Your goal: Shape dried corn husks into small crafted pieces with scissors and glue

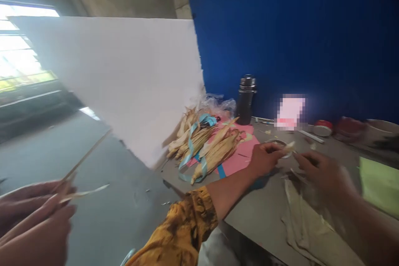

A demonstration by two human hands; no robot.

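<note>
My left hand, on an arm in a yellow patterned sleeve, reaches over the grey table and pinches a small pale piece of corn husk. My right hand is just right of that piece with its fingers pointing toward it. Motion blurs these fingers, so their grip is unclear. Under my right hand lie flat beige husk sheets. A pile of dried corn husks tied with light blue ribbon lies on pink paper to the left of my left hand.
Another person's hands at the lower left hold thin strips. A white board and a blue board stand behind the table. A black flask, a red-lidded tin and green paper are also there.
</note>
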